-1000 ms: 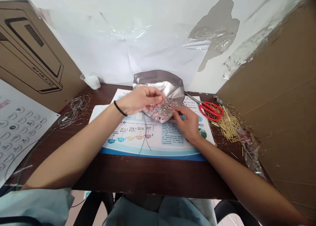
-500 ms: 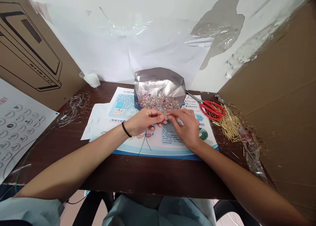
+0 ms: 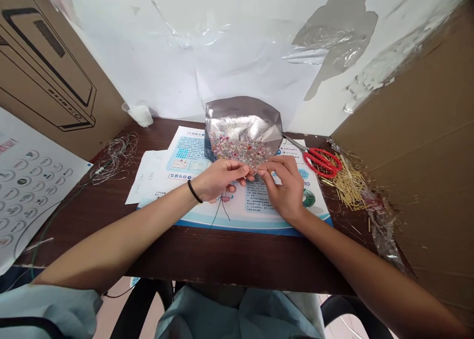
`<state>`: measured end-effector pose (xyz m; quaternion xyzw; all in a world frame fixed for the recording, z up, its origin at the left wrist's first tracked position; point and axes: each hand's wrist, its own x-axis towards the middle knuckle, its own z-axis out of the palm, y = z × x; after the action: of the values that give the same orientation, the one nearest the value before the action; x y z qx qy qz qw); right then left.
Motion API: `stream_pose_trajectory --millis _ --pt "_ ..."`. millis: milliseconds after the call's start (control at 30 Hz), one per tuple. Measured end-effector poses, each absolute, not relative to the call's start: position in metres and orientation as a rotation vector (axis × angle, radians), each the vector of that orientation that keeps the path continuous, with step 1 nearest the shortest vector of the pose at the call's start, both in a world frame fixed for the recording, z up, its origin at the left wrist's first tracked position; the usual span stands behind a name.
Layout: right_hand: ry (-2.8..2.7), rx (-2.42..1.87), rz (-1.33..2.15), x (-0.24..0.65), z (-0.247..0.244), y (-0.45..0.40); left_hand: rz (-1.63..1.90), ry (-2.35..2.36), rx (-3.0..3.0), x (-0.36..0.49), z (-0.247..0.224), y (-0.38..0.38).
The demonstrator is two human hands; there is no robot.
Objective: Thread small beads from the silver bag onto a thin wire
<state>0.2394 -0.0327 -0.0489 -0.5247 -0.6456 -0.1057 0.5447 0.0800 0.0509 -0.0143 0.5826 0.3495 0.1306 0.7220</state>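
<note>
Just in front of a silvery bag (image 3: pixel 242 109), my two hands work close together. My left hand (image 3: pixel 225 177), with a black band at the wrist, pinches a dark thread (image 3: pixel 223 206) whose ends hang below the fingers. My right hand (image 3: pixel 283 185) is closed in a pinch of thumb and index finger, a little to the right of the left fingertips. Whatever lies between its fingertips is too small to make out. Many small pink, red and clear beads (image 3: pixel 242 150) fill the opened bag behind the fingers.
Red-handled scissors (image 3: pixel 321 162) lie at the right beside a pile of gold sticks (image 3: pixel 348 186) and crumpled plastic. Tangled clear thread (image 3: pixel 116 157) sits at the left. Printed sheets (image 3: pixel 192 220) cover the table middle. Cardboard walls (image 3: pixel 418 146) stand on both sides.
My right fingertips have drawn slightly apart from the left ones, to the right. The left hand keeps its pinch on the thread. The whole view has shifted a little.
</note>
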Motion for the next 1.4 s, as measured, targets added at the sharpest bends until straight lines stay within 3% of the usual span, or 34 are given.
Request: stream_pose_trajectory --millis 367,1400 --pt "-1.483 -1.23 -0.125 0.2357 -0.0494 -0.0331 0.276 0.758 1.225 0.0824 -0.015 0.0463" --pt "-1.508 -1.165 -0.199 0.2362 -0.0517 -0.0316 0.236 0.817 1.146 0.0825 -0.0077 0.0414"
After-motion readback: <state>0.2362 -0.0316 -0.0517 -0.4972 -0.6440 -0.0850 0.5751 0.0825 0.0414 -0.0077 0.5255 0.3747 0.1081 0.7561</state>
